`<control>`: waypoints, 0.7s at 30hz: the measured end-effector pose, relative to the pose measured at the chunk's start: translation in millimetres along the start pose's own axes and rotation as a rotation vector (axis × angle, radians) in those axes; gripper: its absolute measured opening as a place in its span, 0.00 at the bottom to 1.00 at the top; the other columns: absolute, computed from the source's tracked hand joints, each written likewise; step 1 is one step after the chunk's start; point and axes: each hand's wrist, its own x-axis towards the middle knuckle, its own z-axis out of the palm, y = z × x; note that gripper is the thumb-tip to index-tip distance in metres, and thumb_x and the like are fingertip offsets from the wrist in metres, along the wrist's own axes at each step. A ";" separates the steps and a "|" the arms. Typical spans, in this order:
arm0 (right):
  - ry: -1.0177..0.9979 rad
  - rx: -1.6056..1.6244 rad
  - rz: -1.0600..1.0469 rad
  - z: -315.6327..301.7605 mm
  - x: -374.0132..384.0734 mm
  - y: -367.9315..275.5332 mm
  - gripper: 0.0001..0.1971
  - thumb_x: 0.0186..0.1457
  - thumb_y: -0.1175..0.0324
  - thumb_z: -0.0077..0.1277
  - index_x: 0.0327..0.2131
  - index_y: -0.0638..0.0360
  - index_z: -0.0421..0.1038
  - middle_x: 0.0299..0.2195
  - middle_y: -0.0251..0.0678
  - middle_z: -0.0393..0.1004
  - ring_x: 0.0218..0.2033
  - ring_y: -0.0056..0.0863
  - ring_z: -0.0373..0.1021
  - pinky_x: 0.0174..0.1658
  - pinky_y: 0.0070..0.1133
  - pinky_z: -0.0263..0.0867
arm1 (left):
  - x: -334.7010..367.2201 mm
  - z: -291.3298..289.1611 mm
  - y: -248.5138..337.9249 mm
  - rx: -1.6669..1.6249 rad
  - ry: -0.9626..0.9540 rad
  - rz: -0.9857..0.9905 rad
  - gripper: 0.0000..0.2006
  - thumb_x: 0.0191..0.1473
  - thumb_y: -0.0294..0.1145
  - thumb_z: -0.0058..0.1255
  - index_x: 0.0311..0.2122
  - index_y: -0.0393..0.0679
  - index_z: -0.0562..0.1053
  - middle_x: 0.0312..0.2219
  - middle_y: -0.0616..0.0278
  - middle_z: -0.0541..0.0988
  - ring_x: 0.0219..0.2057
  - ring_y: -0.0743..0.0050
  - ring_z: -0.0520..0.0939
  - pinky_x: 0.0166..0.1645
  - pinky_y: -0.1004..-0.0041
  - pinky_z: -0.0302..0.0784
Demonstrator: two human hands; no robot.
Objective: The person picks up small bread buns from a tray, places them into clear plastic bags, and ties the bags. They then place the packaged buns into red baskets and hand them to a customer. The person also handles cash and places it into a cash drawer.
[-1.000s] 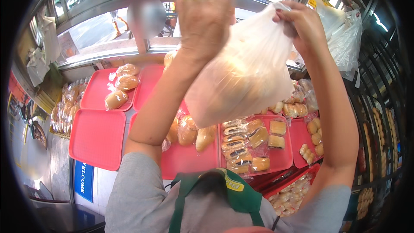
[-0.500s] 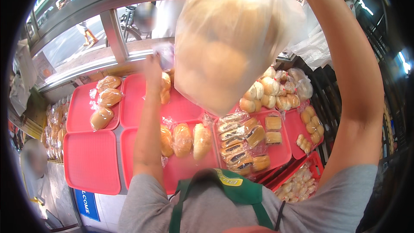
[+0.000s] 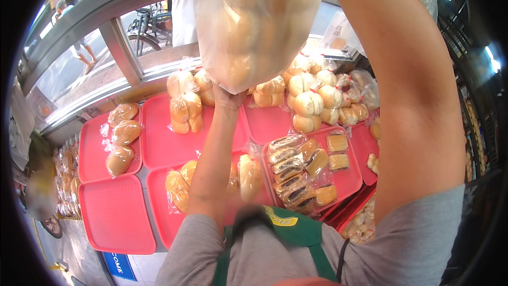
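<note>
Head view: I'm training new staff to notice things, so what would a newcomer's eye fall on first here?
The big translucent plastic bag of bread rolls, raised at top centre, stands out most, with the left hand partly hidden behind its lower edge. Next come the red trays spread below, one right of centre bearing wrapped dark-filled rolls.

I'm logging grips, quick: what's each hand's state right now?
Left hand: partly hidden behind the bag of bread; open, closed or holding cannot be told.
Right hand: out of view, so its grip cannot be told.
</note>
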 end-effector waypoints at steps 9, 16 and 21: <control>-0.408 -0.157 -0.412 -40.4 -52.2 33.2 0.18 0.61 0.58 0.42 0.46 0.60 0.71 0.40 0.52 0.75 0.44 0.43 0.71 0.49 0.32 0.65 | 44.7 113.8 3.9 0.061 -0.007 0.082 0.21 0.66 0.37 0.26 0.54 0.28 0.60 0.51 0.33 0.66 0.56 0.34 0.66 0.59 0.43 0.67; -0.566 -0.170 -0.299 -87.7 -153.9 75.7 0.18 0.57 0.60 0.47 0.46 0.60 0.71 0.29 0.41 0.77 0.25 0.32 0.71 0.32 0.24 0.67 | 77.9 161.2 43.9 0.285 -0.381 0.049 0.22 0.65 0.35 0.23 0.58 0.28 0.54 0.55 0.33 0.62 0.59 0.30 0.60 0.64 0.41 0.55; -0.562 0.292 0.485 -184.8 -299.5 67.3 0.23 0.62 0.60 0.44 0.59 0.53 0.60 0.53 0.36 0.66 0.52 0.24 0.65 0.52 0.22 0.63 | -23.2 151.5 -38.3 0.902 -0.185 0.093 0.14 0.60 0.26 0.43 0.51 0.37 0.65 0.45 0.55 0.75 0.46 0.66 0.77 0.51 0.67 0.74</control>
